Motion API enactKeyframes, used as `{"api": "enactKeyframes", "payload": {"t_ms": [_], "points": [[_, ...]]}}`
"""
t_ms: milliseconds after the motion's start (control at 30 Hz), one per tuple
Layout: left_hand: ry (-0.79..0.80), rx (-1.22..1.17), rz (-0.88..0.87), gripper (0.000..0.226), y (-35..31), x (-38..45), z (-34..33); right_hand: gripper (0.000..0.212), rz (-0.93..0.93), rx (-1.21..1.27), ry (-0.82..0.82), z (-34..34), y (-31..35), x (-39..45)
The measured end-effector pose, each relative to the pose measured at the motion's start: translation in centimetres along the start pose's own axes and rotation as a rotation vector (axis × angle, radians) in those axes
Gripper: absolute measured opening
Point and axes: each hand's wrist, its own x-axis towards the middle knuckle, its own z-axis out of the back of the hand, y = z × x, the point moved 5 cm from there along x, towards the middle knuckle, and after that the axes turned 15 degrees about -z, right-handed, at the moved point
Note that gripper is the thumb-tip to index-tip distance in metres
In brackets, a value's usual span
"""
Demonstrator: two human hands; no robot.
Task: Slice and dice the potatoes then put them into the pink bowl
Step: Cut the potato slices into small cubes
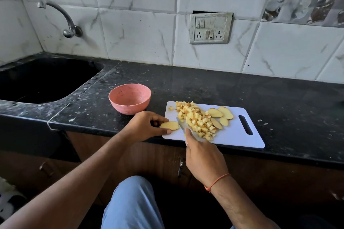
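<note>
A white cutting board lies on the black counter. A heap of diced potato covers its middle, and several potato slices lie to the right of the heap. My left hand pinches one flat potato slice at the board's left edge. My right hand grips a knife, its blade pointing up-left beside that slice and against the diced heap. The pink bowl stands empty on the counter, left of the board and just behind my left hand.
A black sink is sunk into the counter at the left, with a metal tap on the tiled wall above. A switch and socket panel is on the wall. Brown cabinet doors sit below the counter edge.
</note>
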Motion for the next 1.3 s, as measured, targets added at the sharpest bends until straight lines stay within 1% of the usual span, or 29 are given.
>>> {"api": "enactKeyframes", "payload": {"t_ms": [167, 267, 367, 700, 900, 1033, 1167, 1300], "points": [[0.007, -0.012, -0.019, 0.050, 0.1, -0.1, -0.2, 0.057, -0.003, 0.003, -0.025, -0.2, -0.4, 0.2], [0.088, -0.068, -0.049, 0.044, 0.6, -0.2, 0.2, 0.058, -0.013, 0.003, -0.021, -0.3, -0.6, 0.2], [0.158, -0.113, -0.068, 0.045, 1.0, -0.2, 0.6, 0.058, -0.014, 0.010, -0.025, -0.4, -0.7, 0.1], [0.154, -0.085, -0.101, 0.043, 1.2, -0.1, 0.5, 0.057, -0.019, 0.021, -0.007, -0.7, 0.0, -0.3], [0.166, -0.099, -0.054, 0.044, 1.4, 0.1, 0.4, 0.058, -0.030, 0.050, 0.004, -0.3, -0.1, -0.2], [0.108, -0.083, 0.000, 0.048, 0.9, 0.5, 0.0, 0.058, -0.032, 0.052, -0.029, 0.3, 0.1, -0.3], [0.023, -0.010, 0.024, 0.047, 0.5, 0.6, -0.5, 0.057, -0.029, 0.014, -0.003, 0.5, 0.8, -0.5], [-0.004, -0.019, 0.056, 0.046, 0.5, 0.6, -0.8, 0.060, -0.050, -0.071, 0.037, 0.2, 1.5, 0.1]]}}
